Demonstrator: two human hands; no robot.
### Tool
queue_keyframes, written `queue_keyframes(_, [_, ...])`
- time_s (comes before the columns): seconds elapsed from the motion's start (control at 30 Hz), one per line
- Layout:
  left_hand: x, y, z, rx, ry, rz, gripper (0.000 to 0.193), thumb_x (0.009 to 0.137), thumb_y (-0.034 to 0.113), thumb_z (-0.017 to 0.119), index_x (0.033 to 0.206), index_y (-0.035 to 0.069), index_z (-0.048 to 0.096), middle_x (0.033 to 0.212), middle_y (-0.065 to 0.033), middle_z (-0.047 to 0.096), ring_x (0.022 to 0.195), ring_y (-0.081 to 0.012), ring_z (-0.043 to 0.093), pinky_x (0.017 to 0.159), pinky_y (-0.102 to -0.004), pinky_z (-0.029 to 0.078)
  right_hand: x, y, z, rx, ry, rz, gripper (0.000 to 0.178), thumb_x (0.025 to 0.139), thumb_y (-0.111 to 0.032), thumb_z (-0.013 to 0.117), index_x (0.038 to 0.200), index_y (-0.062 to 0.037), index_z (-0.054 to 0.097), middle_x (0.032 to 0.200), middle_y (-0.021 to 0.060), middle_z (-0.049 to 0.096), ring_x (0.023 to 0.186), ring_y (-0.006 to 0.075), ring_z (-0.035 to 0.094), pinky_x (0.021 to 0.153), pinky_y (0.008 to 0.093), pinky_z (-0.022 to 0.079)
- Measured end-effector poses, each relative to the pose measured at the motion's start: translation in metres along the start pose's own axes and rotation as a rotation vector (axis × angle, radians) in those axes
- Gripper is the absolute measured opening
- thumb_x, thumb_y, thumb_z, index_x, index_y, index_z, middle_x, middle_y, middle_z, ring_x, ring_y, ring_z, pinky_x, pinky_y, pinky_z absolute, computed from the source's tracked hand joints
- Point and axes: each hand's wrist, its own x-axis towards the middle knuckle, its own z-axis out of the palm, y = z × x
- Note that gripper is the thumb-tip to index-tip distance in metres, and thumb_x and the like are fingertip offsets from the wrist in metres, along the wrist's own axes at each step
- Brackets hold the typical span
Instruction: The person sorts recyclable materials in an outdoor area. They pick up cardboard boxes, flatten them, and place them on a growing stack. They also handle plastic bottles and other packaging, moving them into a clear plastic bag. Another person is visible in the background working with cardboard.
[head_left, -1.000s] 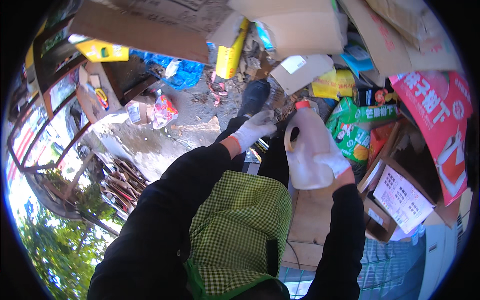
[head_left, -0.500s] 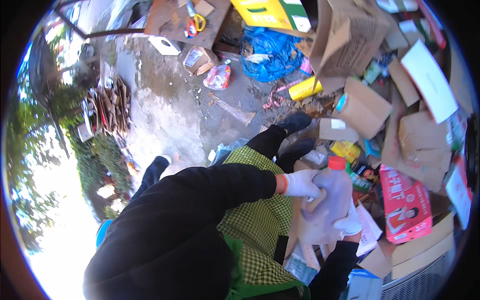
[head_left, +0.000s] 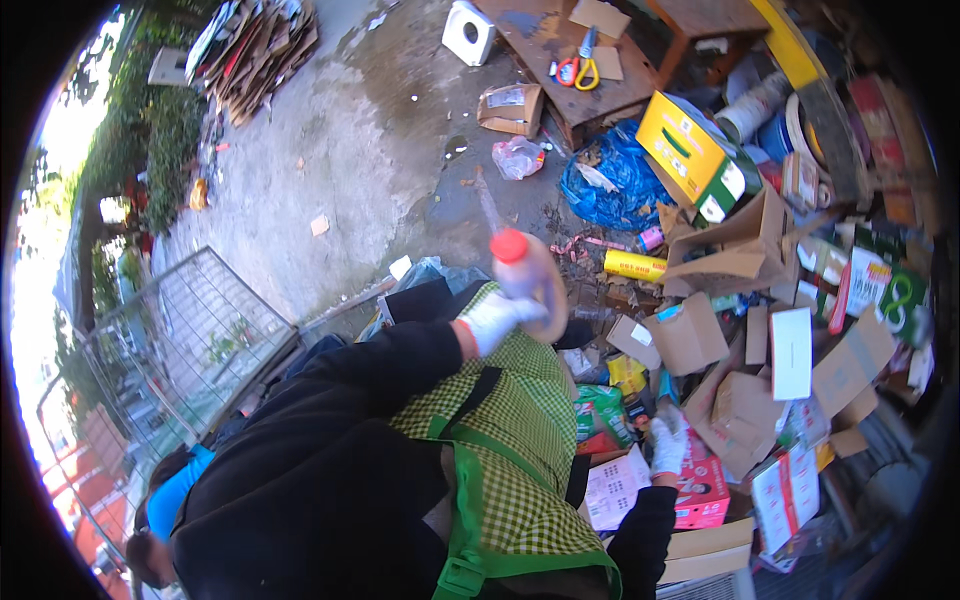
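— Where was the plastic jug (head_left: 527, 275), and what held it?

— The left hand (head_left: 497, 318), in a white glove, was closed around its lower body, keeping it raised in front of the green checked apron (head_left: 520, 440), red cap up. Held upright like that, nothing could spill, I'd judge.

— And the right hand (head_left: 668, 447)?

— Also gloved, lower and to the right of the jug, fingers loosely apart, gripping nothing, just above a red carton (head_left: 705, 485) and beside a white printed sheet (head_left: 617, 487).

— What lay past the jug?

— Heaped cardboard boxes (head_left: 690, 335) to its right; beyond it a blue plastic bag (head_left: 615, 185) and a yellow-and-green box (head_left: 695, 155).
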Motion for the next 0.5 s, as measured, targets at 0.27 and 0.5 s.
queue_keyframes(0.27, [-0.026, 0.074, -0.207, -0.219, 0.423, -0.021, 0.056, 0.086, 0.035, 0.077, 0.134, 0.016, 0.053, 0.134, -0.0034, 0.056, 0.131, -0.0245, 0.045, 0.101, -0.0643, 0.033, 0.008, 0.045, 0.086, -0.369, -0.157, 0.393, 0.055, 0.086, -0.001, 0.070, 0.138, -0.0014, 0.053, 0.092, 0.0048, 0.067, 0.058, 0.0098, 0.054, 0.050, 0.0247, 0.042])
queue_keyframes(0.5, [-0.043, 0.118, -0.403, -0.405, 0.482, 0.022, 0.033, 0.090, 0.019, 0.071, 0.118, 0.005, 0.063, 0.109, -0.0079, 0.067, 0.100, -0.0244, 0.066, 0.086, -0.0440, 0.053, 0.028, -0.077, 0.267, -0.392, -0.015, 0.126, 0.046, 0.085, -0.010, 0.068, 0.130, -0.0002, 0.061, 0.087, 0.0082, 0.067, 0.060, 0.0161, 0.059, 0.052, 0.0301, 0.048])
